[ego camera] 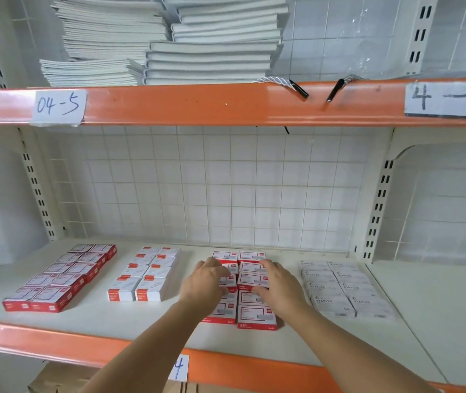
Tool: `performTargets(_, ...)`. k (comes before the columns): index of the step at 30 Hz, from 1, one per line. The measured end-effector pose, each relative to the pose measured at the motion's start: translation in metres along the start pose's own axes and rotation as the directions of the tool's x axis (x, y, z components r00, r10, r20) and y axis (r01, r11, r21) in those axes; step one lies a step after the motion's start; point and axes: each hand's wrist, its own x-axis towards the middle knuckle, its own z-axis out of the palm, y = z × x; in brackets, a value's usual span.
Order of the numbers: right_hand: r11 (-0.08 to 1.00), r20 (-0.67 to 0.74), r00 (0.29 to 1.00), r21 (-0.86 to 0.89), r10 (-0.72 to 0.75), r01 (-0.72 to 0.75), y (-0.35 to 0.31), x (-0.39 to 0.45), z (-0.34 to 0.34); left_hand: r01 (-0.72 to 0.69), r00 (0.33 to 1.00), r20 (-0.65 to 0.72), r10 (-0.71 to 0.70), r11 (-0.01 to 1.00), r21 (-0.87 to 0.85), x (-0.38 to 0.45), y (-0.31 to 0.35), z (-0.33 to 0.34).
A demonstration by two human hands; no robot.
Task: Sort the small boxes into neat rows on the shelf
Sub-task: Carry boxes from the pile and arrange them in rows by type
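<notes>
- Small boxes (256, 279), red-and-white, in a two-column block at the middle of the shelf (413, 316), between the white block (144, 275) on the left and the grey staples block (345, 290) on the right.
- Left hand (205, 282) laid over the left column, fingers bent down onto the box tops; right hand (278, 282) over the right column, fingertips pressing a box near the middle. Hard to tell whether either is truly grasping a box or merely pressing; looks more like pressing and nudging.
- Near right box (256, 319) sitting further forward than its left neighbour (220, 312), so front edge uneven. Risk: squeezing the columns together from the sides could skew that box more instead of squaring it.
- Pushing the far boxes back too hard: likely to slide the far pair apart or rotate them, since nothing backs them before the wire grid (212, 188).
- Uneven pressure from the two hands: one column may creep sideways, opening a gap down the middle seam.
- Light cartons, probably easy to tip or ride up over one another if pressed at an edge.
- Wide sweep of the right forearm: could brush the staples block just beside it and disturb finished rows.
- Red block (61, 279) at far left well apart, unlikely to be affected.
</notes>
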Motion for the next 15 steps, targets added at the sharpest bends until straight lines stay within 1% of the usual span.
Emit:
performTargets(4, 1.000, 0.005, 1.000, -0.001, -0.005, 0.005, 0.001, 0.005, 0.003, -0.010, 1.000, 0.022, 0.010, 0.999, -0.032, 0.007, -0.004, 0.001)
performTargets(8, 0.999, 0.029, 0.999, -0.032, -0.020, 0.021, 0.001, 0.007, 0.002, -0.029, 0.999, 0.015, 0.030, 0.997, -0.068, 0.008, -0.005, 0.005)
performTargets(12, 0.995, 0.012, 0.999, -0.091, -0.030, 0.031, 0.004, 0.000, -0.006, -0.083, 0.996, -0.025, 0.081, 0.993, -0.082, 0.008, 0.009, 0.008)
performTargets(15, 0.984, -0.013, 0.999, -0.174, -0.030, 0.027, 0.013, -0.012, -0.018, -0.123, 0.992, -0.021, 0.122, 0.988, -0.088, 0.010, 0.024, 0.013)
